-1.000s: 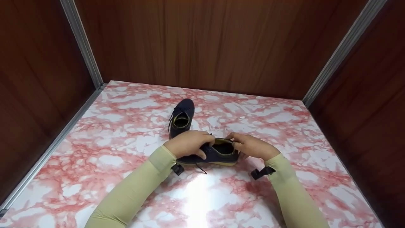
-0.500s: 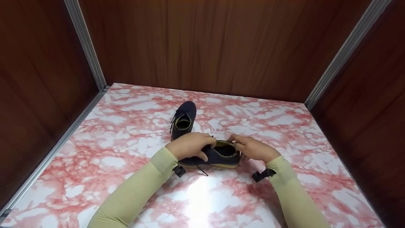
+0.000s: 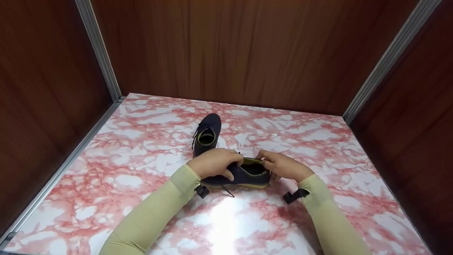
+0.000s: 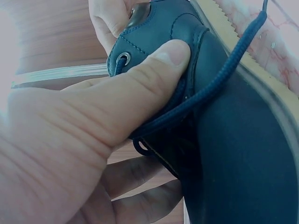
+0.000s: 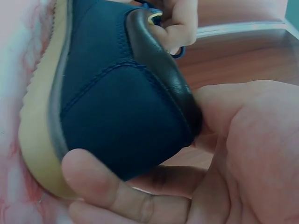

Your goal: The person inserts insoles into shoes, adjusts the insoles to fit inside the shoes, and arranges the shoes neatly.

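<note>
A dark navy lace-up shoe (image 3: 247, 179) with a tan sole lies sideways on the surface, toe to the left. My left hand (image 3: 215, 163) grips it across the laces, thumb on the near side in the left wrist view. A loose blue shoelace (image 4: 233, 60) hangs over that side. At the heel, my right hand (image 3: 287, 167) holds the padded collar (image 5: 163, 65) and the back of the shoe. The matching shoe (image 3: 212, 122) stands upright behind my left hand, toe pointing away. My left hand hides part of its heel and the near shoe's toe.
The red-and-white marbled tabletop (image 3: 311, 141) is bounded by brown wood-look panels (image 3: 226, 53) at the back and both sides. Grey metal posts (image 3: 101, 49) stand at the back corners. A bright glare (image 3: 223, 226) lies on the near part.
The head view has shifted slightly, so everything appears a little lower and further right. Both hands keep their hold on the near shoe, with no clear movement.
</note>
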`<state>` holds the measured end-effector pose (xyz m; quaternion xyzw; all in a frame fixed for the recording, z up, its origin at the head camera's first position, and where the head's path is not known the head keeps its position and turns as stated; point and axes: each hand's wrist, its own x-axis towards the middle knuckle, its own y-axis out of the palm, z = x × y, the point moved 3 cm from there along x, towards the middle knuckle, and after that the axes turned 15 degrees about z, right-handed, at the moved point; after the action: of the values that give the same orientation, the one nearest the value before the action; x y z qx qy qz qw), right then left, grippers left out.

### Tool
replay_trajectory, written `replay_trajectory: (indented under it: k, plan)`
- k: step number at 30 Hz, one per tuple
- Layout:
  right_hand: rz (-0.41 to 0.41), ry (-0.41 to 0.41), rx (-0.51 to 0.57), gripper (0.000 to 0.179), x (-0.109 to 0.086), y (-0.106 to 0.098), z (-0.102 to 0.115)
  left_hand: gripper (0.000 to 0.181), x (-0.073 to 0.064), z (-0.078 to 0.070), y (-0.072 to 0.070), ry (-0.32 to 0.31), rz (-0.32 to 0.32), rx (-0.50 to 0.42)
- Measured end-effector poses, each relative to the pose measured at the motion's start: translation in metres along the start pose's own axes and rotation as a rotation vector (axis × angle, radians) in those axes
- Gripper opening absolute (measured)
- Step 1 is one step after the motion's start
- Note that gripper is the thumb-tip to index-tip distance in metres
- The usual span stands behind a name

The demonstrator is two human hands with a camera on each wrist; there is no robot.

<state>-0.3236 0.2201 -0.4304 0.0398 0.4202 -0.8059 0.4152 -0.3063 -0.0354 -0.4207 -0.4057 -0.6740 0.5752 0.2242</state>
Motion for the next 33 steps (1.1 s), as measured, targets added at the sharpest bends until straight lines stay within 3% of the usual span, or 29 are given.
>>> replay_trajectory:
  k: [14,22,28,33]
  plan:
    - [-0.012,-0.021,-0.013,0.028,-0.004,0.004,-0.001,0.042,0.002,0.001,0.004,-0.003,0.006,-0.004]
    - [-0.104,-0.055,-0.168,0.026,0.002,0.002,0.008,0.042,0.002,0.002,0.0,-0.008,0.0,0.004]
    - [-0.134,-0.061,-0.187,0.025,0.002,0.005,0.009,0.042,0.001,0.001,-0.001,-0.007,-0.005,0.011]
    - [-0.19,-0.019,-0.238,0.027,-0.002,0.009,0.011,0.042,0.001,0.0,0.0,-0.002,0.0,0.009]
